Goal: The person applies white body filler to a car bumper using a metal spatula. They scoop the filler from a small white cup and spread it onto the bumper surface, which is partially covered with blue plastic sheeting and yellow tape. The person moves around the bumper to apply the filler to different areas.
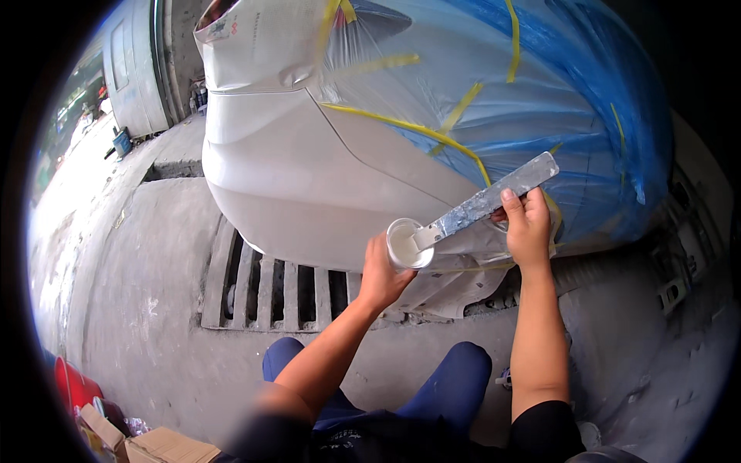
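From up here I see my left hand (pixel 380 272) wrapped around a small white cup (pixel 407 244), gripping it from below and behind, with its open mouth turned toward me and pale paste showing inside. My right hand (pixel 528 226) is clenched on the upper part of a long flat metal mixing blade (pixel 485 202), which slants down to the left so that its lower end sits inside the cup. Both are held up in front of a white car bumper (pixel 309 185), close to its lower edge but I cannot tell whether they touch it. Above the bumper the car body is wrapped in blue plastic sheeting (pixel 556 116) fixed with strips of yellow masking tape (pixel 417 130). Under the bumper a metal drain grate (pixel 270 285) is set into the concrete floor (pixel 139 293). My knees in dark blue trousers (pixel 451 386) show at the bottom, and cardboard boxes (pixel 154 446) lie at lower left.
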